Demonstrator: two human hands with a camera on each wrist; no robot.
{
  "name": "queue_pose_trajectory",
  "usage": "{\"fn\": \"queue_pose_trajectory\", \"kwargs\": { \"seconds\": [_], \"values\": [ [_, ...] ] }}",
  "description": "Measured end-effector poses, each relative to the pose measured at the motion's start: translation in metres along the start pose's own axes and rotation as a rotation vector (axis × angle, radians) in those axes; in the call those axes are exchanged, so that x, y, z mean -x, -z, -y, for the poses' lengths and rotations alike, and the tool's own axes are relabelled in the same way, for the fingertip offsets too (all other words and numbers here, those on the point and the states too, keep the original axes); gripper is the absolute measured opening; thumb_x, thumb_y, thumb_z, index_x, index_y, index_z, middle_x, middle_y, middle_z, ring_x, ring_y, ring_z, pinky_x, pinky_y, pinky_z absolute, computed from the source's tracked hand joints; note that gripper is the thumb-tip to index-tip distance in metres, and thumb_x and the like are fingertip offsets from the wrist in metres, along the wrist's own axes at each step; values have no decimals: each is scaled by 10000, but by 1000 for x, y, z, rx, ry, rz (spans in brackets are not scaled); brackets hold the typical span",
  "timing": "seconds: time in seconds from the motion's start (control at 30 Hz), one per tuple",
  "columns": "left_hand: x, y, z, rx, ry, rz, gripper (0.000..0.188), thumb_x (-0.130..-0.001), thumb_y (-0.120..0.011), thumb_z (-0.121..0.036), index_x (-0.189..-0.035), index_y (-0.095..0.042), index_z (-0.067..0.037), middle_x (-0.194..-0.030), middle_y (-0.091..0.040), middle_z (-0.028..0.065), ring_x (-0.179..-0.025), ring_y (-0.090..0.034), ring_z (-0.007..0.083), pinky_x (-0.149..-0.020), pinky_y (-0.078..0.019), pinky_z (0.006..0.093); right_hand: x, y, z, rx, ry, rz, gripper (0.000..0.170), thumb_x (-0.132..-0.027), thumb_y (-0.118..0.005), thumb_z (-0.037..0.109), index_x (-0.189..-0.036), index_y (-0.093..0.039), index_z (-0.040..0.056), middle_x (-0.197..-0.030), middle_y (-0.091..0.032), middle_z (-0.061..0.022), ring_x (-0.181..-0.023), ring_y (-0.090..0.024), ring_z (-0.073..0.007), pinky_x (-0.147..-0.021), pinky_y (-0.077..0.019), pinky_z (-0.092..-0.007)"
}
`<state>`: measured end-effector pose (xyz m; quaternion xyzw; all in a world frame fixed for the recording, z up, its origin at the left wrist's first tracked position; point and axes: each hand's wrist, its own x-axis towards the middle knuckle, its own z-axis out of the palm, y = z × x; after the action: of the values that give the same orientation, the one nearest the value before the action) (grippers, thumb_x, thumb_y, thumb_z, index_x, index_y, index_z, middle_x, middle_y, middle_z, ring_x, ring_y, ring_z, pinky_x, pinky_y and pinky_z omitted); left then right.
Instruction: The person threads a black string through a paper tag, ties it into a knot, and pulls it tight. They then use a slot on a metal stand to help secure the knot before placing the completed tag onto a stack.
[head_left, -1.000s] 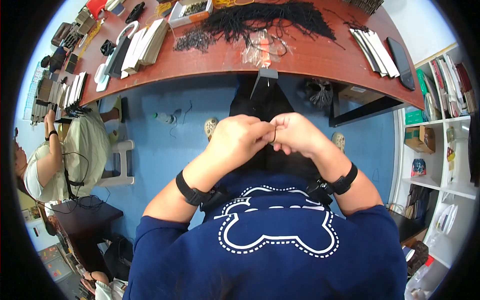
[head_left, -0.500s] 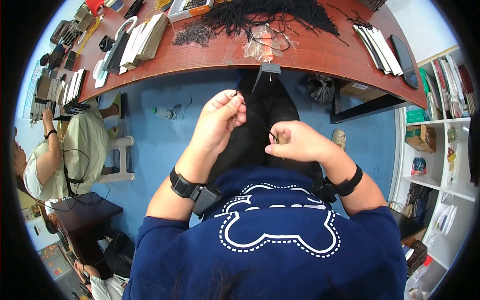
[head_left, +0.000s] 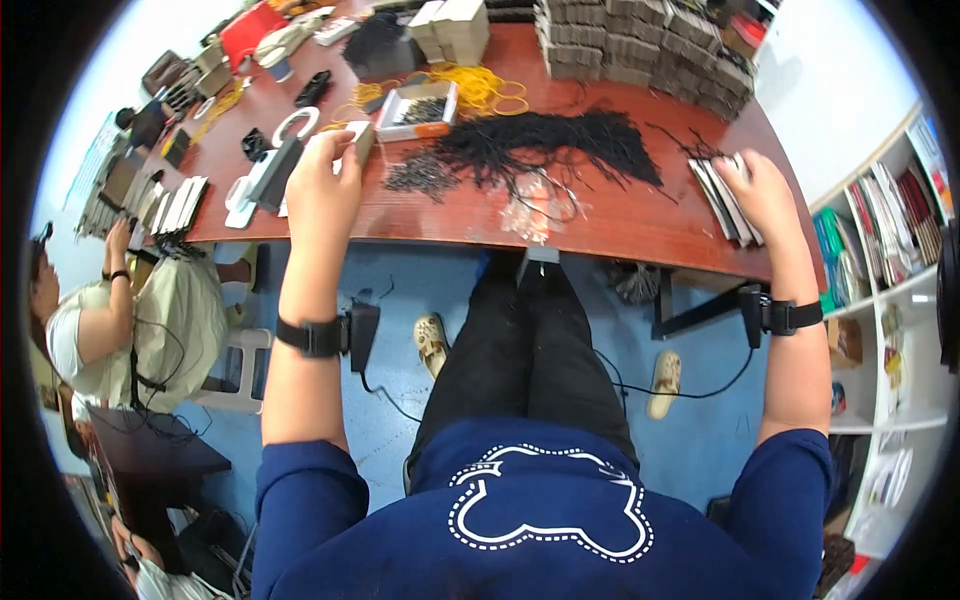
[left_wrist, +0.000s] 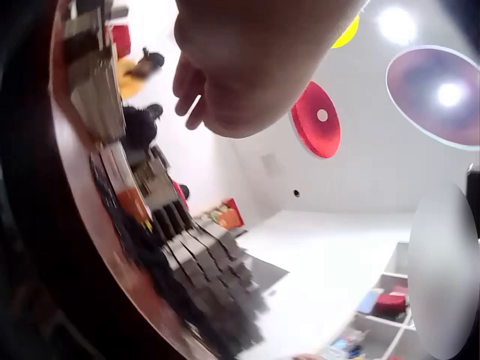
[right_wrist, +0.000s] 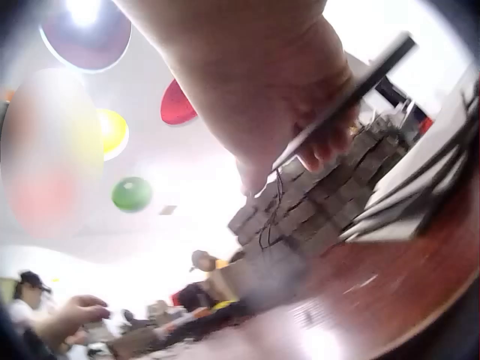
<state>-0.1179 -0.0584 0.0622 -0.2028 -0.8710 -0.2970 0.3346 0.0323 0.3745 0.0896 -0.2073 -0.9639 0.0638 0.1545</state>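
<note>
The head view looks forward and down from above, over the shirt point(head_left: 550, 500), legs point(head_left: 480, 380) and table point(head_left: 615, 225). The left wrist view, tilted, faces up past the close left hand point(left_wrist: 236, 71) toward the ceiling point(left_wrist: 352, 82); the right wrist view likewise passes the right hand point(right_wrist: 289, 97). All three share the stacks point(head_left: 645, 50).

At 12 o'clock I observe the left hand point(left_wrist: 240, 71), motion-blurred, with its fingers partly hidden. A red disc point(left_wrist: 315, 131) with a pale centre sits near it at 1 o'clock, against the white ceiling. At 2 o'clock I note a larger purplish disc point(left_wrist: 431, 112). Open shelving point(left_wrist: 390, 337) occupies 5 o'clock. Grey stacks point(left_wrist: 214, 262) stand at 7 o'clock on the reddish-brown tabletop point(left_wrist: 120, 274), beside blurred black strands point(left_wrist: 161, 274). A yellow-clothed person point(left_wrist: 130, 81) appears at 10 o'clock.
</note>
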Motion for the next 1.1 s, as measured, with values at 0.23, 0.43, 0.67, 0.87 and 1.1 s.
{"fn": "queue_pose_trajectory", "kwargs": {
  "seconds": [0.23, 0.43, 0.67, 0.87, 1.1],
  "values": [
    [-12, -17, 68, -394, 173, 237, 298, -796, -593, -236, -1010, -614, -30, -859, -610, 229, -815, -593, 369, -736, -458, 415, 29, -36, 6, -257, 320, -204, 287, -768, -630, 245, -928, -577, 12, -912, -568, -149, -894, -540, -308, -796, -420, -370],
    [-6, -2, 51, -369, -38, -50, 350, -780, -631, -210, -1072, -580, -23, -892, -630, 174, -821, -615, 307, -734, -468, 363, 73, -49, 55, -536, 396, -273, 150, -779, -615, 145, -868, -595, 26, -872, -580, -99, -859, -543, -239, -775, -422, -331],
    [122, -19, -71, 692, 365, 640, 143, -832, -600, -143, -828, -597, 0, -745, -564, 74, -689, -542, 131, -638, -450, 274, 143, -77, 118, -1082, 209, 242, 138, -806, -611, 112, -916, -635, 32, -701, -572, 5, -562, -454, -33, -512, -386, -187],
    [160, -55, -95, 716, 291, 775, 189, -887, -518, -178, -900, -587, -2, -741, -592, 101, -663, -548, 170, -620, -441, 292, 154, -118, 138, -1108, 33, 269, 151, -800, -636, 133, -865, -618, -2, -656, -542, 2, -528, -419, -25, -483, -361, -195],
    [156, -78, -90, 815, 441, 713, 225, -886, -530, -215, -904, -613, -6, -681, -599, 81, -616, -506, 77, -571, -427, 255, 138, -120, 143, -1069, 12, 179, 165, -791, -643, 171, -778, -611, 10, -610, -540, -34, -514, -459, -81, -489, -384, -243]
  ]
}}
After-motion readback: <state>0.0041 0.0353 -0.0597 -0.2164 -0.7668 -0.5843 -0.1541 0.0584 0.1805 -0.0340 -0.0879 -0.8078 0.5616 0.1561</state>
